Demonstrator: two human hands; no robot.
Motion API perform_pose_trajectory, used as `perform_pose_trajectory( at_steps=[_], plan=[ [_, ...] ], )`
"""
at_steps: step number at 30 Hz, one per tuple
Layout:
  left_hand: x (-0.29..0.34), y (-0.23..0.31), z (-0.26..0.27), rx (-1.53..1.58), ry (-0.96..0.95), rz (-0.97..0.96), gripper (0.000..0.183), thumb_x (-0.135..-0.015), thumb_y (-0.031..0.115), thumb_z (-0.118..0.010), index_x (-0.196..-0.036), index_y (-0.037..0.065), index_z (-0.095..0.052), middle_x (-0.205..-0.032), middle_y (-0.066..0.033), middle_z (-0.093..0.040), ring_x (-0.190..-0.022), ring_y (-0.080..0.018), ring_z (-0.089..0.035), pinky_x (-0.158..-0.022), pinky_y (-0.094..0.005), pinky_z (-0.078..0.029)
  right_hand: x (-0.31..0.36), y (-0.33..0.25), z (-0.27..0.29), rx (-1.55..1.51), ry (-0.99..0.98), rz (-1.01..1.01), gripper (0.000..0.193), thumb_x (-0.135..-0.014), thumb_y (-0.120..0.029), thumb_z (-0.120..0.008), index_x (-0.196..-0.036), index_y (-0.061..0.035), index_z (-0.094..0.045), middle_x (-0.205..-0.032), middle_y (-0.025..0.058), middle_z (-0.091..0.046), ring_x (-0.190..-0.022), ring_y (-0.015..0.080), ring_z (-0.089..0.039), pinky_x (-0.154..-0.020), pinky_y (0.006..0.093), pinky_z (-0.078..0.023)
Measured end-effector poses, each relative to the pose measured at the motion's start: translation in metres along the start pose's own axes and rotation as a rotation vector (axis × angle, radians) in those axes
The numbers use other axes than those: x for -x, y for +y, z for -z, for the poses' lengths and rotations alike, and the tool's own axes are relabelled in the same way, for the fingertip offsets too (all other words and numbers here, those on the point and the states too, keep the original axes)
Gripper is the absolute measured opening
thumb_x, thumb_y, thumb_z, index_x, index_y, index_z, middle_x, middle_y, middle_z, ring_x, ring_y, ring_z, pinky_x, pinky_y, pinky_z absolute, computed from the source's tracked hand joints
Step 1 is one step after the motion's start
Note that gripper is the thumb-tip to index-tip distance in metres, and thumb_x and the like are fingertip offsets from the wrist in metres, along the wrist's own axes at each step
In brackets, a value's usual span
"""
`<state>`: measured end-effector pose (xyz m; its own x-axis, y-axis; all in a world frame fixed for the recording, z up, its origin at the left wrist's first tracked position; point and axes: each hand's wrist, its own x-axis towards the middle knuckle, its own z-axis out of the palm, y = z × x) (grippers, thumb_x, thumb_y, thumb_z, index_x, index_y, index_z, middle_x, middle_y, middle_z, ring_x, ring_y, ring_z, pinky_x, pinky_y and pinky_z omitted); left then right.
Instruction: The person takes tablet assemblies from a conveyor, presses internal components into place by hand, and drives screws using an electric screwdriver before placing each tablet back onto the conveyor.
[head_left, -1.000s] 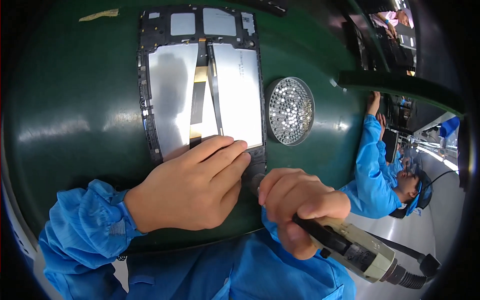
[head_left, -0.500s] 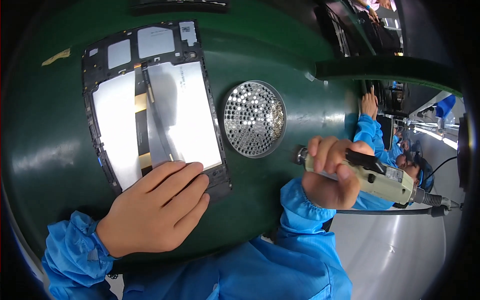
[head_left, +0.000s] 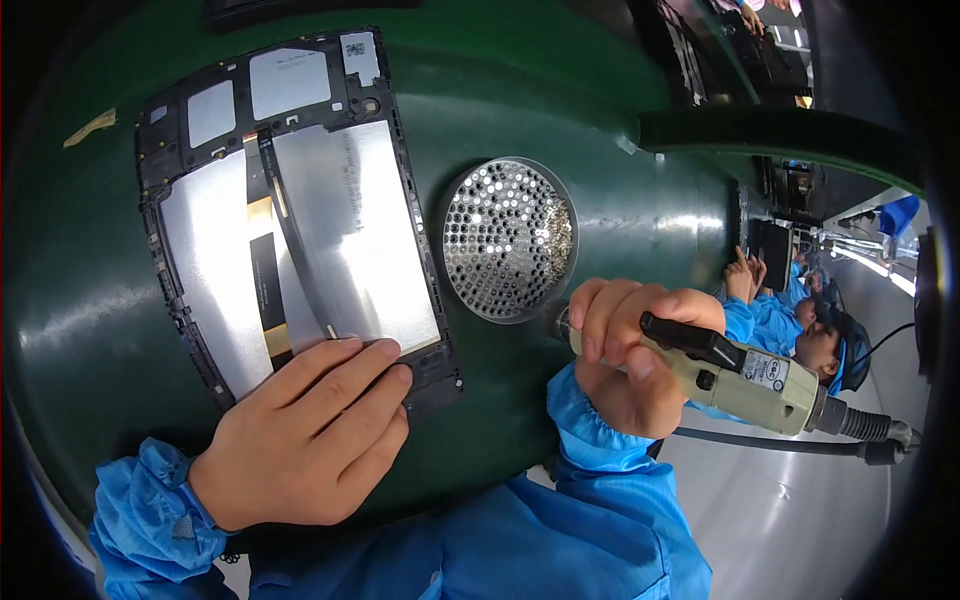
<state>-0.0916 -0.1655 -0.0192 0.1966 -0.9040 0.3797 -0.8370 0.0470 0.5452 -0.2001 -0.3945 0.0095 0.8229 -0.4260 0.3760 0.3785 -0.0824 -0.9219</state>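
Observation:
Flat on the near edge of a tablet's back frame point(head_left: 365, 190) lies my left hand point(head_left: 310, 435), its fingers stretched out. The frame is black, with silver panels and a dark flex strip point(head_left: 290, 230) running down its middle. My right hand point(head_left: 640, 350) is wrapped round a cream electric screwdriver point(head_left: 725, 375) with a black lever, held above the table. The tool's tip points left toward a round metal screw tray point(head_left: 500, 245) full of holes, apart from it. Small screws point(head_left: 556, 240) are heaped at the tray's right side.
A green table point(head_left: 90, 300) carries the work. A yellowish scrap point(head_left: 90, 128) lies at the far left, a dark item point(head_left: 300, 8) at the far edge. A green bar point(head_left: 780, 135) crosses at right. Co-workers in blue sleeves point(head_left: 740, 318) sit beyond, and a cable point(head_left: 780, 440) trails right.
My right hand has brought the screwdriver a little left and nearer the tray. In the picture, the tablet frame sits slightly farther left. My left hand stays on it.

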Motion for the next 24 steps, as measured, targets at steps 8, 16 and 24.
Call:
perform_pose_trajectory(
  at_steps=[8,16,24],
  plan=[
    [0.0000,-0.0005,0.0008,0.002,0.020,-0.013,0.012,-0.070,0.005,-0.068,-0.082,0.001,-0.065,-0.100,-0.0144,-0.065,-0.103,-0.0320,-0.063,-0.092,-0.0433,-0.050,-0.0009,-0.0003,-0.0023,-0.013,0.022,-0.011,0.032,-0.081,-0.006,-0.063,-0.110,-0.0026,-0.050,-0.063,0.0072,-0.051,-0.056,0.0192,-0.053,-0.059,0.0381,-0.047],
    [-0.0017,-0.0010,0.0007,0.011,0.018,-0.016,0.011,-0.071,0.005,-0.067,-0.082,0.002,-0.066,-0.101,-0.0140,-0.066,-0.103,-0.0310,-0.063,-0.093,-0.0426,-0.049,0.0001,0.0001,-0.0009,-0.007,-0.003,0.003,0.032,-0.081,-0.006,-0.063,-0.110,-0.0028,-0.050,-0.065,0.0077,-0.052,-0.056,0.0194,-0.053,-0.059,0.0385,-0.047],
    [0.0005,-0.0004,-0.0012,-0.004,0.023,-0.018,0.010,-0.071,0.006,-0.068,-0.080,0.002,-0.066,-0.101,-0.0141,-0.066,-0.103,-0.0309,-0.063,-0.093,-0.0423,-0.050,0.0008,-0.0003,-0.0008,-0.014,-0.008,0.003,0.030,-0.081,-0.004,-0.062,-0.109,-0.0030,-0.049,-0.064,0.0080,-0.052,-0.057,0.0199,-0.054,-0.059,0.0381,-0.048]
  ],
)
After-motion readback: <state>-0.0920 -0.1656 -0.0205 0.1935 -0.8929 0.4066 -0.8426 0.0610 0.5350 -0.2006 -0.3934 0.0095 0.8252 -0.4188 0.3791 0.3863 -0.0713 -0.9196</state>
